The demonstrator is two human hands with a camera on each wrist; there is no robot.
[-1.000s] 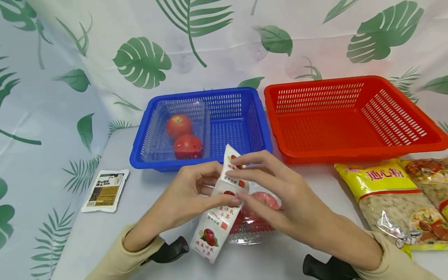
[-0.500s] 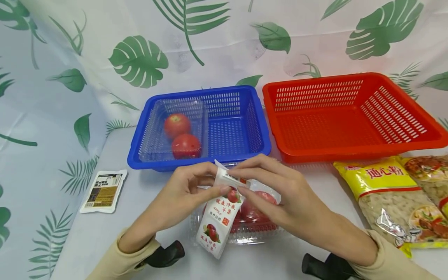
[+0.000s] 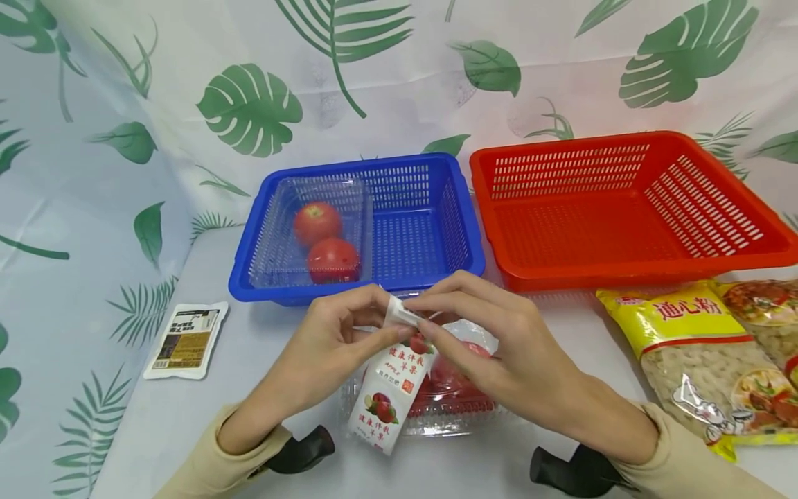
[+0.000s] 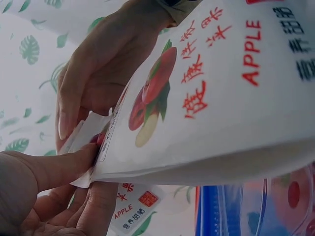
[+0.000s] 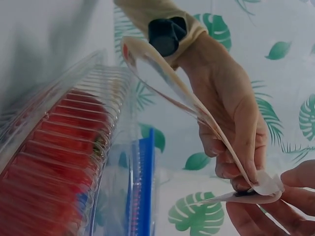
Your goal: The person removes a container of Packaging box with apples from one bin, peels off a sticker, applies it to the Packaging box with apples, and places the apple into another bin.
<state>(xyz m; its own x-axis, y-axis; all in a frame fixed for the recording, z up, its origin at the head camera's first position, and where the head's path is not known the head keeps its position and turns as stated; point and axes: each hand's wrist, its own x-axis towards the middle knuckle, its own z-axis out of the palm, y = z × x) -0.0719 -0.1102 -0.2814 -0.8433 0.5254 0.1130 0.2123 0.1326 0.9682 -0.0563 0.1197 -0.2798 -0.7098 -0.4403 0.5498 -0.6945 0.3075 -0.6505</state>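
Observation:
A white strip of apple labels (image 3: 383,405), printed with red fruit and red characters, hangs slanting between the hands. The left hand (image 3: 337,350) pinches it near its top, thumb in front. My right hand (image 3: 508,339) pinches the folded top end with thumb and fingertips. In the left wrist view the strip (image 4: 206,113) bows out broadly, with a further printed piece below the fingers. From the right wrist it appears nearly edge-on. Under the hands stands a clear plastic box (image 3: 445,423) with red fruit (image 3: 458,374) inside, partly hidden.
Behind the hands, a blue basket (image 3: 430,277) holds another clear box (image 3: 271,256) with two red fruits (image 3: 333,260). A red basket (image 3: 580,270) stands right of it. Yellow pasta bags (image 3: 692,360) lie at the right, a small white-edged packet (image 3: 187,339) at the left.
The strip's upper end, which stood up above the fingers, has been folded down between the hands. The right fingers have come closer to the left ones. The baskets and packets stay put.

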